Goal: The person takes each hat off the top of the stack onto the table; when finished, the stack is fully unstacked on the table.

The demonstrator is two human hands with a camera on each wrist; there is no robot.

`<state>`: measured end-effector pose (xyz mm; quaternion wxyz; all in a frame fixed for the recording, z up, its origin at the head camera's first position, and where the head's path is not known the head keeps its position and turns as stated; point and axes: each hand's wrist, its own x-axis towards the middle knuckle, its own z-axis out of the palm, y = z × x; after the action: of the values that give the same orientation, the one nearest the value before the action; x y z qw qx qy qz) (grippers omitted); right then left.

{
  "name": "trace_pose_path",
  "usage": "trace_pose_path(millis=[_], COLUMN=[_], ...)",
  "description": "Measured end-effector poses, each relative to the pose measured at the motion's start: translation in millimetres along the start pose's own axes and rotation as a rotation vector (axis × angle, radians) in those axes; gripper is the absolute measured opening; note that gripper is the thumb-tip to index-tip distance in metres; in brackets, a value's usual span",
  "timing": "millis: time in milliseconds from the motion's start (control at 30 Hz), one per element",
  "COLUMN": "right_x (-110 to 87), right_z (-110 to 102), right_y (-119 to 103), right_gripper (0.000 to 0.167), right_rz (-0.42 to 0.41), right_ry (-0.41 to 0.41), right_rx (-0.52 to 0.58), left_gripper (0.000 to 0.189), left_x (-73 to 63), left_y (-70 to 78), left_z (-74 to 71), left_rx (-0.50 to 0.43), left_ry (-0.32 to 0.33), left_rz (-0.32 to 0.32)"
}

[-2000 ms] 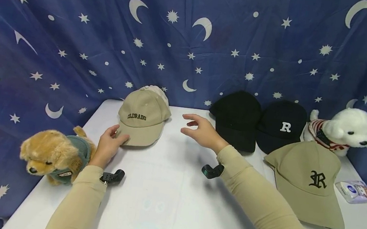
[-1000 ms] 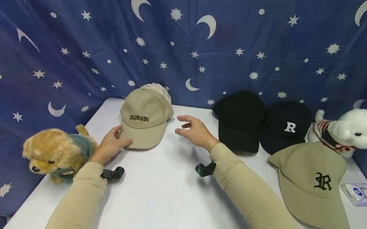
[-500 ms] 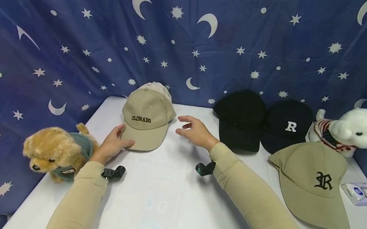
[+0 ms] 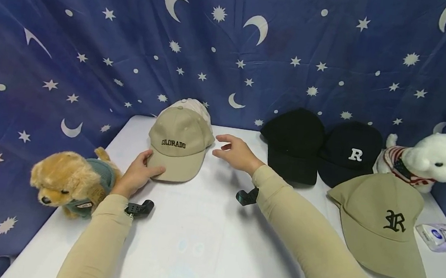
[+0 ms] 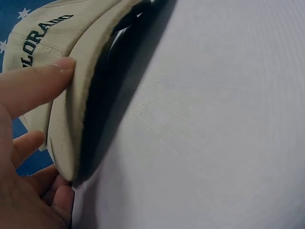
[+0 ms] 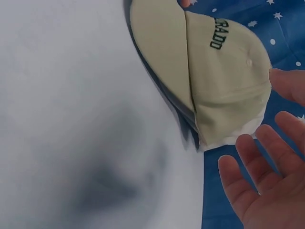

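Cap (image 4: 181,145) lettered COLORADO, pinched by left hand (image 4: 136,176), mostly hides something white (image 4: 203,109).

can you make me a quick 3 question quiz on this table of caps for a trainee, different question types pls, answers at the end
1. Multiple choice: what does the left hand hold?
A) the purple pack
B) the brim of the COLORADO cap
C) nothing

2. True or false: the brown dog is on the left side of the table.

3. Fill in the blank: the dark cap beside the white dog reads ____ in white.

Key
1: B
2: True
3: R
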<state>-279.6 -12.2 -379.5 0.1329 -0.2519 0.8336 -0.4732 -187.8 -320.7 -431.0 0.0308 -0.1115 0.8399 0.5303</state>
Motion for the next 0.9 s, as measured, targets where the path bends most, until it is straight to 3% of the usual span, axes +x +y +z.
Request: trace_pose_path(millis=[333,900], right_x=[14.1,33.4], right_z=[1,11], right_y=[-5,-23], right_gripper=[0.059,0.06], right_rz=[0.03,-0.038], right_ry=[0.008,0.005], right_rx=[-0.017,0.004], left_gripper=[0.095,0.092], left_x=[-2.3,-2.2], left_y=[0.7,-5.6], left_z=[0.6,2.5], left_rx=[0.03,0.032], left_ry=[-0.015,-0.006], left_rz=[0.004,0.05])
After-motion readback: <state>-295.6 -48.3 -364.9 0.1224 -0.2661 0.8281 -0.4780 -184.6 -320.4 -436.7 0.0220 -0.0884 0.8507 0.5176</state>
